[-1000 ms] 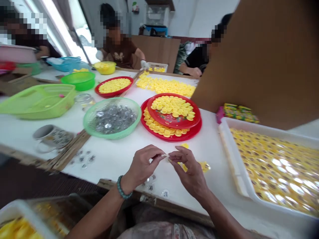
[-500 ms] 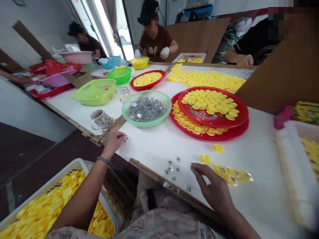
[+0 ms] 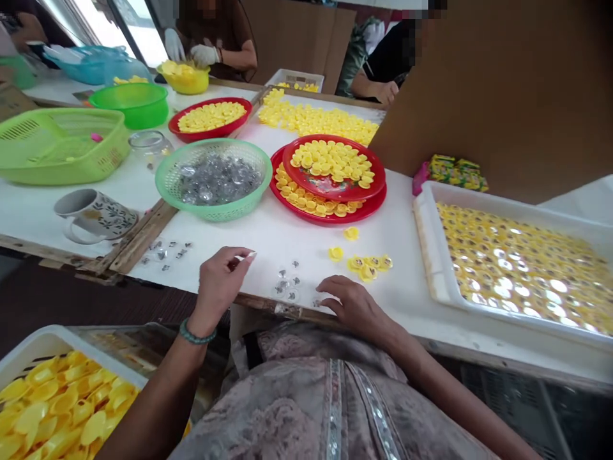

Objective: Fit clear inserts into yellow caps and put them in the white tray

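My left hand (image 3: 221,281), with a beaded bracelet on its wrist, is raised over the front of the table, thumb and forefinger pinched. Whatever may be between those fingertips is too small to make out. Small clear plastic discs (image 3: 287,284) with dark prints lie just right of it, and more clear discs (image 3: 165,251) lie to its left. My right hand (image 3: 352,305) is low at the table edge, thumb and fingers apart, beside a single clear disc. Beyond it are several yellow pieces with printed discs (image 3: 368,268) and two plain yellow pieces (image 3: 336,253).
A green basket (image 3: 165,185) of clear discs and stacked red trays (image 3: 378,203) stand behind. A white bin (image 3: 428,268) of finished-looking yellow pieces is right; a mug (image 3: 79,207) is left. Below left sits a crate (image 3: 90,345) of yellow parts. Co-workers (image 3: 237,38) sit across.
The view has swung right and down. My left hand has moved right from the discs at left toward the middle discs. My right hand stays near the table edge, fingers apart.
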{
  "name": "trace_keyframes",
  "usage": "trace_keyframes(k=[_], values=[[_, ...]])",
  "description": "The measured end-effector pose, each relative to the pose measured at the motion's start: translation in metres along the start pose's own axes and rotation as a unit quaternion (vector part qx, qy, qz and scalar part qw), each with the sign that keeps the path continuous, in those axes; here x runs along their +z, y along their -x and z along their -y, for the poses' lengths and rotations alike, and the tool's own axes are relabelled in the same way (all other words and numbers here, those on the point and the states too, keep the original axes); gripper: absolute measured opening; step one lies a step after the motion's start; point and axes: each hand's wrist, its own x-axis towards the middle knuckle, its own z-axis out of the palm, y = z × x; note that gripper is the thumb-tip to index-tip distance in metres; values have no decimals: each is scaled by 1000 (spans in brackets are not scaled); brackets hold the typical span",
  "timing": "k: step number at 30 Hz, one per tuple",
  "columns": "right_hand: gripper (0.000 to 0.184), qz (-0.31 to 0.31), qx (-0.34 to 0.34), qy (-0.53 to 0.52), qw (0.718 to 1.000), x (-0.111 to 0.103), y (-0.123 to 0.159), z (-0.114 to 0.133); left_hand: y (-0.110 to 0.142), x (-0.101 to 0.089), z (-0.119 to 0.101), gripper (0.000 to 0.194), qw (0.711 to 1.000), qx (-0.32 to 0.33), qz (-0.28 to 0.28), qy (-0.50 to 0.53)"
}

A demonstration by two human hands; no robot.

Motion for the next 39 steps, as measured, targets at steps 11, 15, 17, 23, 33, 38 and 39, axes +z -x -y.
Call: trace_keyframes(k=[11, 15, 17, 23, 33, 38, 39], values=[[23, 22, 78, 43, 996, 12, 7, 7, 9, 70, -32, 17, 972, 174, 158, 15], [13, 76, 122, 142, 979, 9, 2, 19, -22, 90, -47, 22, 943, 260, 196, -66], [14, 93, 129, 186, 970, 8, 2, 24, -36, 107, -58, 25, 915, 321, 228, -93], [19, 49, 142, 243, 958, 10, 6, 21, -51, 149, -73, 11, 868, 391, 285, -109], [19, -244, 236, -79, 937, 3, 19, -18, -46, 140, -64, 25, 902, 333, 273, -22], [24, -294, 237, -321, 869, -21, 5, -13, -46, 128, -77, 25, 899, 174, 311, 253], [24, -299, 229, -353, 857, -23, 0, -12, -46, 127, -80, 26, 882, 138, 344, 292]])
